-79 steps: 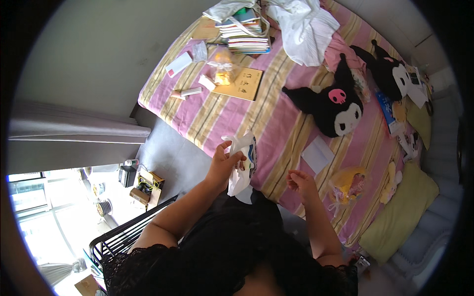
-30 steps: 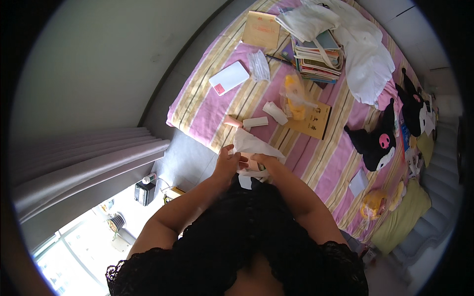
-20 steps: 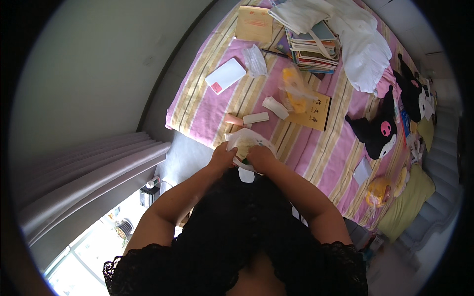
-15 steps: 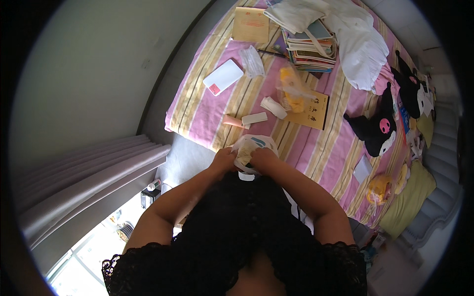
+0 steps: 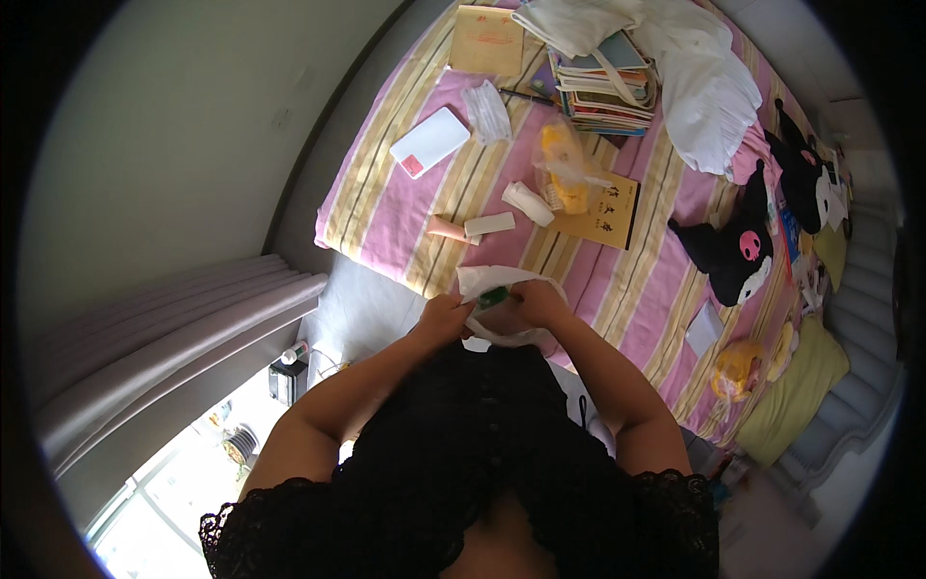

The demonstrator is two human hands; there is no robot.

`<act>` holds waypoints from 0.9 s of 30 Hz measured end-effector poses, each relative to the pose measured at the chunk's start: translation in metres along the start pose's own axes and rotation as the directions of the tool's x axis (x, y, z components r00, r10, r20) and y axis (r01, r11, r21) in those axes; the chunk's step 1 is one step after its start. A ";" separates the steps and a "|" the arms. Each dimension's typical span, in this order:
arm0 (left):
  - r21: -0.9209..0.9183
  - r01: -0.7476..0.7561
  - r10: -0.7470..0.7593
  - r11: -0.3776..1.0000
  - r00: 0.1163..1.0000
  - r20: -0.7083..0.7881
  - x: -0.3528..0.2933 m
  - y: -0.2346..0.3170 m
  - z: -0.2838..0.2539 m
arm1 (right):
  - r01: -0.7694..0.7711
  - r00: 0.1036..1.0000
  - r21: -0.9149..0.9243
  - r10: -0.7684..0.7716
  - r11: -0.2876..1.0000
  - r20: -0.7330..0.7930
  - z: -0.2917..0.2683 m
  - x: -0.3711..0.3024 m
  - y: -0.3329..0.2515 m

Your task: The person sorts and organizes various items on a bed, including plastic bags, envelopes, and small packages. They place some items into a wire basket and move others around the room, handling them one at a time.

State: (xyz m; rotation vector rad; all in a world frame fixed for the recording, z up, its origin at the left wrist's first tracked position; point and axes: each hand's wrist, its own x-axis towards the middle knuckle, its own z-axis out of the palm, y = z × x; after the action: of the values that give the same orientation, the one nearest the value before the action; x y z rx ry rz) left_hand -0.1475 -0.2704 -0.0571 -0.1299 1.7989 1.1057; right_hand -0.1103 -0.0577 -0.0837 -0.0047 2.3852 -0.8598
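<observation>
Two hands at a white bag (image 5: 474, 278) beside a striped bed

On the bed (image 5: 391, 227), just beyond the bag, we see a pink tube (image 5: 448, 229) touching a small white box (image 5: 491, 224), with a white bundle (image 5: 528, 204) farther off. A clear bag with yellow contents (image 5: 569, 174) lies across part of a tan booklet (image 5: 603, 227). Far left lies a flat white slab (image 5: 430, 143); far beyond stands a stack of books (image 5: 606, 96), partly covered by pale cloth (image 5: 579, 21). A black plush (image 5: 728, 251) lies to the right.

We cannot make out the whole of a green thing (image 5: 492, 297) inside the white bag, whose underside is hidden from us. The plush is partly blurred toward the rim.

Our left hand (image 5: 444, 319) is closed on the white bag's left edge. Our right hand (image 5: 540, 302) reaches into its mouth from the right; its fingertips are hidden, so we cannot tell whether they grip anything.
</observation>
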 end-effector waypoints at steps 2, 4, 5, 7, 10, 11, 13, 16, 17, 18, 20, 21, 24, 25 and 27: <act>-0.008 -0.044 0.043 0.999 0.998 -0.041 -0.001 0.004 0.004 | -0.141 0.987 0.283 0.156 0.949 -0.032 0.000 0.001 0.000; -0.014 -0.090 0.089 0.996 0.993 -0.072 0.000 0.006 0.007 | -0.184 0.964 0.431 0.248 0.883 -0.097 0.012 0.003 0.004; 0.005 -0.080 0.080 0.997 0.994 -0.079 0.002 0.006 0.008 | -0.167 0.951 0.442 0.263 0.881 -0.163 0.033 0.006 0.015; 0.040 -0.059 0.063 0.997 0.993 -0.099 0.008 0.004 0.008 | -0.152 0.940 0.343 0.243 0.927 -0.241 0.057 0.017 0.033; -0.056 -0.029 0.027 0.998 0.999 -0.042 0.026 -0.014 0.003 | -0.137 0.954 0.110 0.161 0.984 -0.252 0.074 0.027 0.050; -0.063 -0.033 0.029 0.997 0.998 -0.062 0.023 -0.011 0.001 | -0.128 0.957 0.100 0.150 0.987 -0.249 0.078 0.027 0.056; -0.078 -0.040 0.031 0.996 0.994 -0.105 0.014 -0.002 -0.003 | -0.103 0.978 0.116 0.122 0.988 -0.172 0.075 0.026 0.054; -0.119 -0.051 0.035 0.992 0.991 -0.128 0.007 -0.011 -0.007 | -0.052 0.999 0.176 0.052 0.983 0.000 0.024 0.007 0.006; -0.126 -0.020 0.004 0.992 0.993 -0.120 0.006 -0.013 -0.010 | -0.023 0.999 0.187 0.018 0.982 0.030 0.011 0.005 -0.007; -0.132 0.012 -0.027 0.991 0.993 -0.112 0.005 -0.014 -0.012 | 0.005 0.998 0.198 -0.017 0.980 0.059 0.006 0.007 -0.015; -0.146 0.059 -0.073 0.987 0.993 -0.094 0.002 -0.016 -0.015 | 0.028 0.999 0.098 -0.033 0.995 0.042 0.009 0.021 -0.017; -0.155 0.070 -0.084 0.985 0.993 -0.087 0.001 -0.016 -0.015 | 0.040 0.999 0.047 -0.042 0.998 0.033 0.014 0.026 -0.017; -0.140 0.083 -0.096 0.987 0.992 -0.088 0.002 -0.015 -0.015 | 0.351 0.915 -0.093 -0.363 0.932 -0.175 0.080 0.068 0.016; -0.120 0.088 -0.098 0.989 0.992 -0.085 0.004 -0.012 -0.013 | 0.308 0.930 -0.136 -0.328 0.941 -0.165 0.086 0.074 0.016; -0.050 0.039 -0.043 0.998 0.994 -0.098 0.003 -0.003 -0.011 | 0.219 0.955 -0.222 -0.256 0.950 -0.152 0.102 0.081 0.014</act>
State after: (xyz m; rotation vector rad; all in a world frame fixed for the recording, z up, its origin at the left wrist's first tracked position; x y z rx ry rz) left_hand -0.1555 -0.2788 -0.0602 -0.2532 1.8498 1.1306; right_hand -0.1200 -0.1218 -0.1974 -0.3165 2.6731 -0.7459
